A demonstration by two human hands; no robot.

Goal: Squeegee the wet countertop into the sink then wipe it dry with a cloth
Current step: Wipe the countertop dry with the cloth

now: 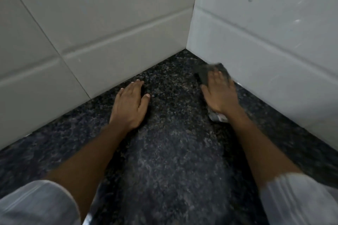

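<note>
A dark speckled granite countertop (170,151) runs into a tiled corner. My right hand (219,95) presses flat on a dark grey cloth (204,71) close to the right wall; the cloth's far end sticks out past my fingers, and a lighter bit (218,117) shows under my wrist. My left hand (130,105) lies flat on the counter with fingers together, palm down, holding nothing, near the left wall. No squeegee or sink is in view.
Pale tiled walls (113,29) meet at the corner (186,49) ahead and close the counter off on the left and right. A shiny metal edge (89,217) shows at the bottom between my sleeves.
</note>
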